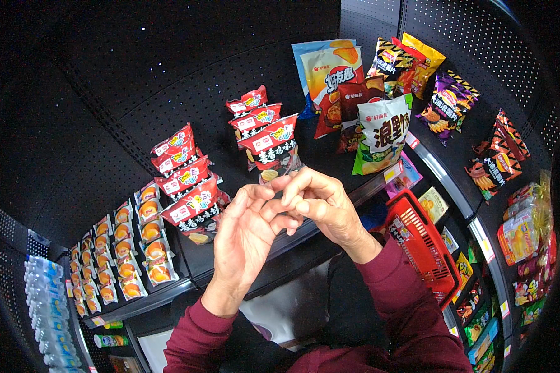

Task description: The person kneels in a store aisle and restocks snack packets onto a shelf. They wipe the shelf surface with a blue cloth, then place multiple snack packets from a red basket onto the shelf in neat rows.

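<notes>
My left hand (247, 233) and my right hand (325, 205) meet in front of a black shelf, fingertips touching. The left palm faces up with its fingers partly curled and apart. The thumb and forefinger of my right hand come together over the left fingers; whether something small sits between them cannot be made out. Just beyond the hands stands a row of red and black snack bags (274, 142). A second row of the same snack bags (191, 205) is close to the left hand, partly hidden by it.
Packaged round cakes (126, 247) line the shelf's left end. Chip bags (383, 135) stand at the right, and a red plastic basket (420, 247) is beside my right forearm. Water bottles (51, 312) are at far left. Lower shelves hold more packets (477, 324).
</notes>
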`<state>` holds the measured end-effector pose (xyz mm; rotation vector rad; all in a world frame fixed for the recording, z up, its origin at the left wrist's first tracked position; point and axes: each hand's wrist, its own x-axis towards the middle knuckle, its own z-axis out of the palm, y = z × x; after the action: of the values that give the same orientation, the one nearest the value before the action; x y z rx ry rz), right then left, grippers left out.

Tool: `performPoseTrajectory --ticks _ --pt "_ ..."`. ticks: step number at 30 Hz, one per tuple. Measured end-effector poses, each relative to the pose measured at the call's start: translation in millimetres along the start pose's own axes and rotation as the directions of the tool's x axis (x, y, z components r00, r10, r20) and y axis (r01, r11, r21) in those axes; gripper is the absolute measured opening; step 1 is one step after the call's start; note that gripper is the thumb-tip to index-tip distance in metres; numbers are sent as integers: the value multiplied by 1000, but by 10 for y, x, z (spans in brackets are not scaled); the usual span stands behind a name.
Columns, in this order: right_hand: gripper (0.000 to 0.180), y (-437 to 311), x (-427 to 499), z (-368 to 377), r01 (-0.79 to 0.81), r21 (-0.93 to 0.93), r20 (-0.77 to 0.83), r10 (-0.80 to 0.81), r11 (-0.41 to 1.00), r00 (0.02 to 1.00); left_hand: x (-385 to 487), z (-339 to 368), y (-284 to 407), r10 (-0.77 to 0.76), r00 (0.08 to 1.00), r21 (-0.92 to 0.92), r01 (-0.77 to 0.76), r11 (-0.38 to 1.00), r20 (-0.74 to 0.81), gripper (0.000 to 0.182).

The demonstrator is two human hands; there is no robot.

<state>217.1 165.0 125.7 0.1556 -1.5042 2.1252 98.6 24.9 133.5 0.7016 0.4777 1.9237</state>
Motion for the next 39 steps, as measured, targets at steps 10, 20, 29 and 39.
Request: performPoseTrajectory --ticks 10,20,29,39 --pt "23 63 20 23 17 78 19 -19 997 1000 -38 83 -21 129 992 281 -121 952 -11 40" --pt "18 82 26 -14 7 -14 -23 -8 1000 1000 -49 113 -59 202 977 554 -205 807 68 50" --pt "24 48 34 -32 2 112 -154 16 994 988 40 118 49 27 999 103 -31 994 38 85" --pt "24 51 25 -14 -11 77 -157 23 997 987 30 81 34 55 998 230 -63 971 41 82"
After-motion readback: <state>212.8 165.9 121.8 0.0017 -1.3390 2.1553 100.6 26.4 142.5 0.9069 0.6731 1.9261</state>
